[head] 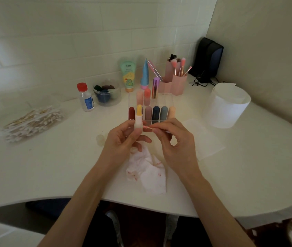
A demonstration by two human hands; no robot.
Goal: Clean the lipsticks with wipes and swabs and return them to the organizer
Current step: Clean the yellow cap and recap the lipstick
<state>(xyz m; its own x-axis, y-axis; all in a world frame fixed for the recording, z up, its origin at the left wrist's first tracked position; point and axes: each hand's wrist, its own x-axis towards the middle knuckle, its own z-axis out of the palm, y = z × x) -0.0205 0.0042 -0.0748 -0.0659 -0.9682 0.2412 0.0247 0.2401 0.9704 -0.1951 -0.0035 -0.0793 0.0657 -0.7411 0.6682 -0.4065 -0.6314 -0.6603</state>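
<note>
My left hand [123,138] holds an uncapped lipstick [139,120] upright, its yellow tip up and its pale tube between the fingers. My right hand [173,138] pinches a cotton swab [147,128] with a pink-stained tip, and that tip touches the side of the tube. Just behind stands the clear organizer [168,98] with several capped lipsticks in its slots. A crumpled, pink-stained wipe [147,172] lies on the table under my hands. The pale lipstick cap [100,139] rests to the left of my left hand.
A pile of cotton swabs [33,122] lies at the left. A small red-capped bottle [86,98], a clear jar of sponges [106,92], two tubes, pink brush holders [175,82] stand behind. A white wipe roll [228,106] and a flat wipe [204,139] sit right.
</note>
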